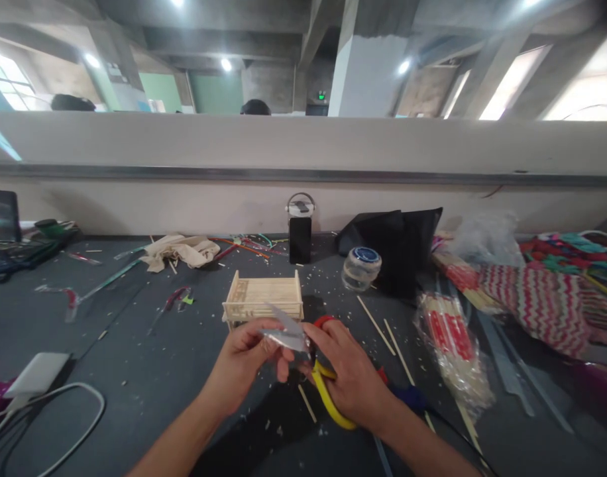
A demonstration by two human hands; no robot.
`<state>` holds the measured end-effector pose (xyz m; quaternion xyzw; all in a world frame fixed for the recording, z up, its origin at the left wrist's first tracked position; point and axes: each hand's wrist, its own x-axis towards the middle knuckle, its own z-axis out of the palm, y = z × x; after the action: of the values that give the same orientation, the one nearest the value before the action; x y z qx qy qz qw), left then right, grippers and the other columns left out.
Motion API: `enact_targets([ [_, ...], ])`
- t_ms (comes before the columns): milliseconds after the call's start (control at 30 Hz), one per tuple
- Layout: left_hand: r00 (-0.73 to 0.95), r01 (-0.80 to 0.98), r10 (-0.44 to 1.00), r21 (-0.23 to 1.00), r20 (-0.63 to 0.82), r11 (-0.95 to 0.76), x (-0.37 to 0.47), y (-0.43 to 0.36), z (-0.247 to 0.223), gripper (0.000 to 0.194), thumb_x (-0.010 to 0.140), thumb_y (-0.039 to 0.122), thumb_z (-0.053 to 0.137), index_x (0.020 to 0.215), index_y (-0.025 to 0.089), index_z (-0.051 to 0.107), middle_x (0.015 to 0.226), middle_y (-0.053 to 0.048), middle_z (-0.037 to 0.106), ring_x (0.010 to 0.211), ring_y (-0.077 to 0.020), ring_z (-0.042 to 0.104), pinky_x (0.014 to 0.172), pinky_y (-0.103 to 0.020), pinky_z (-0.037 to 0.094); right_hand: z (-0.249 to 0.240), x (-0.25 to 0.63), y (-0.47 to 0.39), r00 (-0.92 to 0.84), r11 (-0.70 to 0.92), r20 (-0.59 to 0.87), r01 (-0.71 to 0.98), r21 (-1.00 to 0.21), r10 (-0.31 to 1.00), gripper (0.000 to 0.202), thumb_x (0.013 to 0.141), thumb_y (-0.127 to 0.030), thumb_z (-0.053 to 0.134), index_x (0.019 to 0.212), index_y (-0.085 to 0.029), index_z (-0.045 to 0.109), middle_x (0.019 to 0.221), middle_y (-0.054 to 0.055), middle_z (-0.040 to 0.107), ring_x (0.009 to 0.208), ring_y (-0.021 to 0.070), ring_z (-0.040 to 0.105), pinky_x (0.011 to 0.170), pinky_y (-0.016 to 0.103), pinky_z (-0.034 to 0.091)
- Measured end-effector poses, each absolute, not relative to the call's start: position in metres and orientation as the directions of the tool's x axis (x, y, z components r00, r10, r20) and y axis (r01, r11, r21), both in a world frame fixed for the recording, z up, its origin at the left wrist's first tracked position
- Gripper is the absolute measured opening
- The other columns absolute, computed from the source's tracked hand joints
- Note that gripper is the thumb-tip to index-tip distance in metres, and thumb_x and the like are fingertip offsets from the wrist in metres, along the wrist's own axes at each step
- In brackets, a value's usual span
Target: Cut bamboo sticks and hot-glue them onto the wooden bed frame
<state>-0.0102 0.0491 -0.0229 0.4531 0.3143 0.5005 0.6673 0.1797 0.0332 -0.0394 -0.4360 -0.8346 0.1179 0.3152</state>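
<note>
Scissors (pixel 328 401) with yellow and red handles are in my right hand (pixel 356 374), its fingers around the grips. Their metal blades stand apart and point left, toward my left hand (pixel 236 364). That hand's thumb and fingers are pinched together right at the blades; whatever is between them is too small or hidden to name. Just beyond the blades stands a small model built of thin wooden sticks (pixel 264 291), with a slatted top and raised corner posts. A loose wooden stick (pixel 307 404) lies on the dark table below my hands.
Behind the model stand a black phone (pixel 300 240) and a lidded jar (pixel 362 268). A black bag (pixel 407 252) and packaged sticks (pixel 447 331) lie to the right. At left are a beige cloth (pixel 181 252) and a white power bank (pixel 38 377) with its cable. Small scraps litter the table.
</note>
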Motion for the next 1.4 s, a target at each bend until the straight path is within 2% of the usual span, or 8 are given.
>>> enact_targets([
  [200,0.284,-0.351,0.957,0.935,0.062,0.044,-0.018,0.049,-0.027,0.010,0.076,0.024,0.070,0.078,0.015,0.065,0.057,0.001,0.062,0.050,-0.0111,0.056,0.055,-0.024,0.046,-0.040,0.179,0.033,-0.449,0.553,0.324,0.677,-0.485,0.833,0.049,0.086,-0.019,0.053,0.133,-0.024,0.041,0.102,0.009,0.047,0.093,0.0241,0.048,0.082,0.042,0.048],
  [333,0.305,-0.382,0.948,0.924,0.089,0.036,-0.017,0.049,-0.030,0.010,0.076,0.024,0.070,0.078,0.016,0.066,0.060,0.000,0.063,0.049,-0.0107,0.055,0.054,-0.025,0.046,-0.042,0.182,0.034,-0.469,0.557,0.301,0.678,-0.480,0.830,0.064,0.075,-0.004,0.049,0.135,-0.024,0.038,0.104,0.009,0.047,0.096,0.0244,0.047,0.082,0.041,0.048],
  [433,0.292,-0.362,0.953,0.932,0.073,0.039,-0.017,0.049,-0.031,0.011,0.075,0.025,0.071,0.072,0.016,0.066,0.055,0.001,0.061,0.047,-0.0098,0.052,0.051,-0.024,0.045,-0.044,0.183,0.034,-0.473,0.572,0.322,0.677,-0.463,0.820,0.072,0.071,0.001,0.046,0.138,-0.025,0.036,0.104,0.009,0.046,0.096,0.0242,0.047,0.083,0.042,0.047],
  [667,0.300,-0.338,0.952,0.940,0.064,0.043,-0.018,0.049,-0.030,0.017,0.073,0.030,0.073,0.069,0.015,0.067,0.050,0.002,0.056,0.045,-0.0085,0.048,0.048,-0.022,0.041,-0.044,0.183,0.032,-0.484,0.592,0.342,0.673,-0.443,0.805,0.072,0.072,0.001,0.042,0.139,-0.026,0.034,0.102,0.008,0.047,0.094,0.0236,0.047,0.081,0.041,0.048],
  [867,0.299,-0.322,0.953,0.945,0.044,0.057,-0.017,0.048,-0.030,0.021,0.072,0.032,0.074,0.062,0.016,0.065,0.047,0.002,0.053,0.043,-0.0083,0.045,0.046,-0.022,0.039,-0.045,0.182,0.031,-0.497,0.619,0.378,0.699,-0.359,0.781,0.068,0.075,-0.002,0.042,0.140,-0.021,0.035,0.100,0.010,0.046,0.092,0.0256,0.046,0.080,0.046,0.048],
  [1033,0.292,-0.282,0.956,0.957,0.021,0.065,-0.018,0.047,-0.029,0.027,0.070,0.040,0.074,0.062,0.015,0.066,0.042,0.004,0.047,0.039,-0.0079,0.040,0.043,-0.022,0.038,-0.046,0.180,0.030,-0.500,0.633,0.403,0.694,-0.344,0.766,0.068,0.074,-0.002,0.044,0.140,-0.018,0.036,0.101,0.012,0.047,0.093,0.0261,0.047,0.081,0.045,0.049],
  [1233,0.321,-0.256,0.946,0.966,0.041,0.045,-0.022,0.048,-0.031,0.026,0.071,0.040,0.074,0.066,0.015,0.069,0.042,0.004,0.046,0.039,-0.0076,0.040,0.042,-0.021,0.036,-0.045,0.182,0.027,-0.494,0.628,0.405,0.702,-0.336,0.769,0.064,0.077,-0.002,0.041,0.138,-0.020,0.039,0.093,0.009,0.051,0.083,0.0238,0.050,0.073,0.041,0.051],
  [1400,0.337,-0.238,0.941,0.970,0.040,0.044,-0.025,0.048,-0.032,0.028,0.070,0.041,0.075,0.064,0.015,0.066,0.048,0.001,0.054,0.042,-0.0079,0.046,0.042,-0.020,0.031,-0.047,0.183,0.027,-0.482,0.631,0.441,0.714,-0.302,0.757,0.062,0.076,-0.004,0.044,0.136,-0.020,0.041,0.091,0.009,0.054,0.081,0.0228,0.052,0.070,0.038,0.050],
])
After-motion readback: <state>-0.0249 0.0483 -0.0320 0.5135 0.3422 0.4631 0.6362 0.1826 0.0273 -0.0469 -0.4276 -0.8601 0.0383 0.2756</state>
